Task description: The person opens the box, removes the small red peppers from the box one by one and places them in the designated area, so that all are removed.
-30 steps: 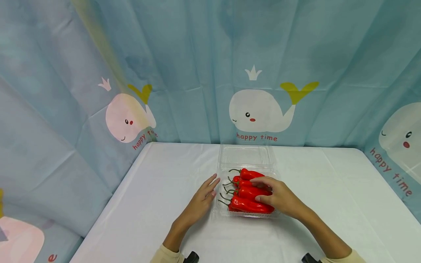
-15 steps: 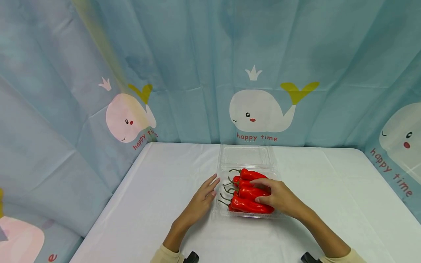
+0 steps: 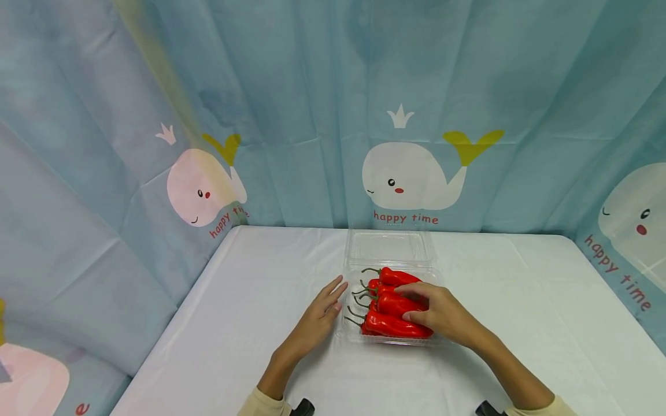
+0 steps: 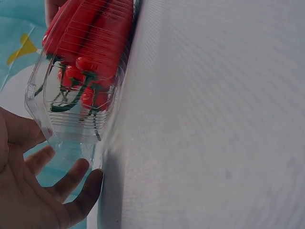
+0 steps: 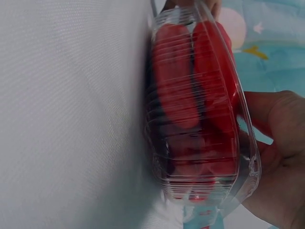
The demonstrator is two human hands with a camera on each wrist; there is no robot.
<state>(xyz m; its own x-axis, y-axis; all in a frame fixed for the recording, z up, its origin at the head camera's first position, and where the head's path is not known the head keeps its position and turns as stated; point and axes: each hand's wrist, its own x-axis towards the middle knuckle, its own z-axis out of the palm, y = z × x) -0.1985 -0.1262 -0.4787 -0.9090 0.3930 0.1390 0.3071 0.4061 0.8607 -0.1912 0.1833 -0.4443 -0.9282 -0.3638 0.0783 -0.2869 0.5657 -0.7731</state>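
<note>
A clear plastic clamshell box (image 3: 411, 341) holds several shiny red peppers (image 3: 398, 325), their green stems pointing left. My right hand (image 3: 448, 315) reaches over the box's right side, its thumb and fingers curled around a red pepper (image 3: 391, 301) in the middle of the pile. In the right wrist view, that hand (image 5: 283, 157) is partly hidden behind the box wall (image 5: 248, 148). At the box's left side is my left hand (image 3: 314, 323), fingers spread and loosely bent. The left wrist view has this hand (image 4: 38, 186) by the box corner, the thumb at the rim.
The box's hinged lid (image 3: 390, 247) lies folded back toward the far table edge. White cloth covers the table (image 3: 260, 289). A blue curtain (image 3: 312, 115) printed with whales stands behind and along the sides.
The pepper under my right hand has shifted slightly, its stem a little higher and to the right. My left hand stays where it was.
</note>
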